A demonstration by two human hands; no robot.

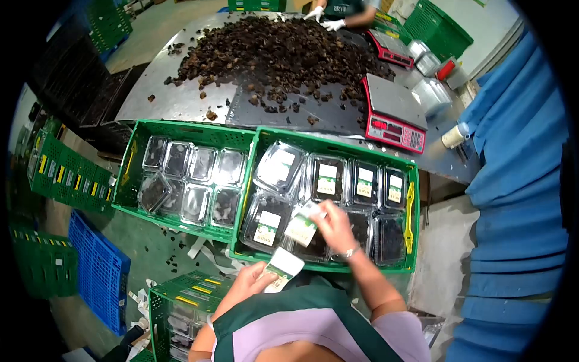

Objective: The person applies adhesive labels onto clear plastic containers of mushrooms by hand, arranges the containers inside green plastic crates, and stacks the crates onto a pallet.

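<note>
My right hand (335,230) pinches a green-and-white label (301,227) over the front row of clear plastic boxes in the right green crate (338,143). Close to my body, my left hand (248,282) grips several more labels (283,265). Boxes in the back row, such as this labelled box (327,179), carry similar labels, and so does the front-left box (265,224). The front-right box (389,240) shows dark contents and no label. What lies directly under my right hand is partly hidden.
Left of it stands another green crate (190,128) of clear boxes. Behind, dark mushroom-like pieces (271,54) are heaped on a metal table (142,108). A red scale (395,114) stands at right. Across the table are a co-worker's white-gloved hands (333,25). A blue curtain (512,199) hangs right.
</note>
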